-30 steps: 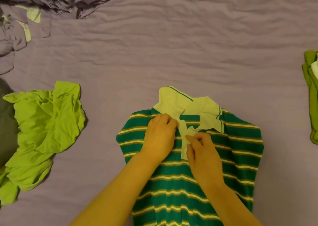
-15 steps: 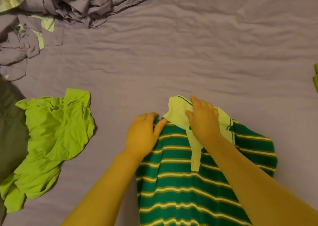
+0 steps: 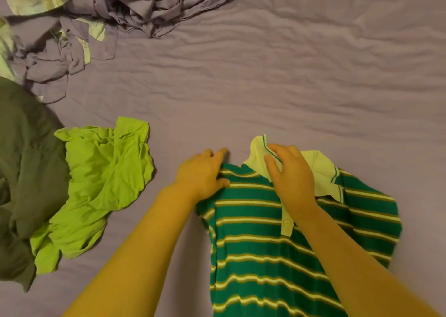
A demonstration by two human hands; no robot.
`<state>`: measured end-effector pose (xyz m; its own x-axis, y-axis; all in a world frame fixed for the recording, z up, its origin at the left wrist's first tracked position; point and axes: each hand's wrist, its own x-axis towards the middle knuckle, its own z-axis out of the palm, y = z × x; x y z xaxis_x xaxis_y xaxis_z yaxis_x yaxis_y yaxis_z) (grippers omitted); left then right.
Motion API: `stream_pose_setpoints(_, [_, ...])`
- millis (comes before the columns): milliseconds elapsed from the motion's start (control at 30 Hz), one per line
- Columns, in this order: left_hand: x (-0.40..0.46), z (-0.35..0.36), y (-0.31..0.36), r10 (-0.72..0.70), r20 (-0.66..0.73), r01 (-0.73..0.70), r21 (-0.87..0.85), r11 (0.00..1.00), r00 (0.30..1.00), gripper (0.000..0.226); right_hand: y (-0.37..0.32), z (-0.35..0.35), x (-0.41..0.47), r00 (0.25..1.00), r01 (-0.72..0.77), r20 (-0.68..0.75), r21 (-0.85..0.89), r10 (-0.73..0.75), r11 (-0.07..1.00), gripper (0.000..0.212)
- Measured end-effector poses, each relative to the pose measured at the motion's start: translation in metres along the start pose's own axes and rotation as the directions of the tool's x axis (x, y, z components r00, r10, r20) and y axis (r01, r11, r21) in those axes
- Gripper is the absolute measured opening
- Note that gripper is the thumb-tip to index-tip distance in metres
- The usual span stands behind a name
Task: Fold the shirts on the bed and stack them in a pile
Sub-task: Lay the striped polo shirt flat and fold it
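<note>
The striped polo shirt (image 3: 301,239) lies face up on the bed (image 3: 289,87), with its collar (image 3: 316,169) pointing away from me and its lower part running out of the picture toward me. My left hand (image 3: 202,174) rests on the shirt's left shoulder, at the edge of the fabric; the fingers (image 3: 219,152) are fairly straight and a little spread, and the tips reach past the shoulder onto the sheet. My right hand (image 3: 292,174) lies on the collar, above the button placket (image 3: 287,222). Its fingers are relaxed and slightly apart, and I cannot tell if the thumb pinches the raised collar point or only touches it.

I judge that I am smoothing the collar and shoulders before the first fold. Several things could go wrong from here. The collar point on the left of the placket stands up while the other side lies flat, so if I fold now, the collar may be pressed crooked under the layers. The shirt's right sleeve looks bunched and rounded, not spread, and a fold over it would make a thick, uneven side. The sheet under the shirt is wrinkled and soft, so pushing sideways with flat hands could drag the whole shirt instead of smoothing it.

To the left of the striped shirt, well apart from it, lies a crumpled lime green shirt (image 3: 101,184), partly on a dark olive garment (image 3: 26,172). If I sweep a sleeve out too wide, I should not disturb these, but the finished pile needs its own free place.
</note>
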<state>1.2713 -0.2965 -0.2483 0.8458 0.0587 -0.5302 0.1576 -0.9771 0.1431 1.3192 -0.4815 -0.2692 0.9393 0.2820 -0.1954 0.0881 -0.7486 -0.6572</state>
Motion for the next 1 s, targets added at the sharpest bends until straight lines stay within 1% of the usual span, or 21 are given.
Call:
stream_pose_setpoints(33, [0.003, -0.001, 0.001, -0.024, -0.006, 0.024, -0.026, 0.999, 1.0, 0.068, -0.002, 0.002, -0.003, 1.0, 0.019, 0.01, -0.001, -0.019, 1.0, 0.035])
stream_pose_setpoints(67, [0.007, -0.002, 0.005, -0.071, -0.042, 0.061, -0.197, 0.979, 0.997, 0.065, -0.004, 0.005, -0.006, 0.999, 0.04, 0.027, -0.002, -0.04, 0.999, 0.036])
stream_pose_setpoints(100, [0.013, -0.003, 0.012, -0.173, -0.048, 0.131, -0.468, 0.874, 0.984, 0.06, -0.005, 0.007, -0.009, 0.997, 0.061, 0.05, -0.002, -0.061, 0.998, 0.037])
stream_pose_setpoints(133, [0.019, -0.005, 0.019, -0.279, 0.003, 0.198, -0.713, 0.673, 0.96, 0.055, -0.007, 0.01, -0.013, 0.993, 0.089, 0.083, -0.002, -0.089, 0.996, 0.038])
stream_pose_setpoints(167, [0.027, -0.005, 0.027, -0.352, 0.077, 0.243, -0.855, 0.458, 0.933, 0.054, -0.007, 0.015, -0.018, 0.983, 0.132, 0.13, -0.004, -0.13, 0.991, 0.038])
stream_pose_setpoints(200, [0.034, -0.005, 0.034, -0.38, 0.123, 0.264, -0.9, 0.346, 0.917, 0.058, -0.006, 0.018, -0.022, 0.967, 0.183, 0.185, -0.01, -0.178, 0.983, 0.037])
stream_pose_setpoints(233, [0.039, -0.005, 0.041, -0.375, 0.132, 0.274, -0.894, 0.356, 0.917, 0.064, -0.005, 0.021, -0.025, 0.949, 0.222, 0.233, -0.017, -0.212, 0.975, 0.036])
stream_pose_setpoints(267, [0.043, -0.005, 0.047, -0.362, 0.098, 0.256, -0.87, 0.421, 0.927, 0.068, -0.003, 0.022, -0.026, 0.939, 0.239, 0.257, -0.016, -0.227, 0.971, 0.034])
stream_pose_setpoints(333, [0.051, -0.005, 0.058, -0.342, 0.024, 0.217, -0.814, 0.539, 0.94, 0.068, 0.001, 0.019, -0.022, 0.946, 0.219, 0.243, 0.013, -0.216, 0.976, 0.03])
stream_pose_setpoints(367, [0.055, -0.004, 0.062, -0.325, 0.012, 0.203, -0.803, 0.561, 0.946, 0.066, 0.003, 0.015, -0.018, 0.952, 0.199, 0.231, 0.025, -0.199, 0.98, 0.029])
stream_pose_setpoints(400, [0.06, -0.002, 0.066, -0.307, -0.001, 0.191, -0.78, 0.596, 0.952, 0.059, 0.005, 0.01, -0.014, 0.955, 0.184, 0.233, 0.023, -0.184, 0.983, 0.028])
stream_pose_setpoints(467, [0.066, 0.0, 0.07, -0.297, -0.016, 0.199, -0.709, 0.676, 0.955, 0.034, 0.011, 0.0, -0.006, 0.959, 0.161, 0.241, -0.021, -0.151, 0.987, 0.03])
stream_pose_setpoints(500, [0.068, 0.001, 0.069, -0.314, -0.014, 0.209, -0.719, 0.663, 0.949, 0.019, 0.015, -0.004, -0.002, 0.968, 0.143, 0.217, -0.05, -0.129, 0.988, 0.031])
stream_pose_setpoints(533, [0.07, 0.002, 0.066, -0.339, -0.003, 0.214, -0.769, 0.602, 0.941, 0.014, 0.019, -0.008, 0.003, 0.978, 0.123, 0.179, -0.077, -0.108, 0.989, 0.032])
stream_pose_setpoints(633, [0.063, -0.001, 0.06, -0.349, 0.138, 0.231, -0.942, 0.242, 0.927, 0.03, 0.025, -0.009, 0.018, 0.987, 0.106, 0.135, -0.131, -0.088, 0.986, 0.033])
stream_pose_setpoints(667, [0.059, -0.003, 0.058, -0.345, 0.168, 0.234, -0.959, 0.162, 0.924, 0.029, 0.025, -0.007, 0.022, 0.985, 0.108, 0.15, -0.142, -0.086, 0.984, 0.034])
stream_pose_setpoints(700, [0.055, -0.005, 0.056, -0.343, 0.178, 0.235, -0.963, 0.132, 0.922, 0.029, 0.025, -0.006, 0.025, 0.984, 0.103, 0.158, -0.149, -0.079, 0.983, 0.034])
stream_pose_setpoints(867, [0.043, -0.013, 0.047, -0.36, 0.154, 0.21, -0.97, 0.124, 0.92, 0.012, 0.027, -0.015, 0.032, 0.996, 0.013, 0.087, -0.046, -0.009, 0.999, 0.027])
stream_pose_setpoints(900, [0.043, -0.012, 0.045, -0.377, 0.156, 0.219, -0.967, 0.131, 0.913, 0.017, 0.028, -0.018, 0.033, 0.997, 0.001, 0.075, -0.048, 0.002, 0.999, 0.027])
stream_pose_setpoints(933, [0.044, -0.01, 0.043, -0.401, 0.159, 0.241, -0.957, 0.163, 0.902, 0.023, 0.029, -0.021, 0.034, 0.998, -0.001, 0.068, -0.064, 0.005, 0.998, 0.027])
stream_pose_setpoints(1000, [0.047, -0.005, 0.039, -0.426, 0.172, 0.318, -0.899, 0.3, 0.888, 0.033, 0.027, -0.024, 0.037, 0.997, 0.019, 0.074, -0.116, -0.01, 0.993, 0.026])
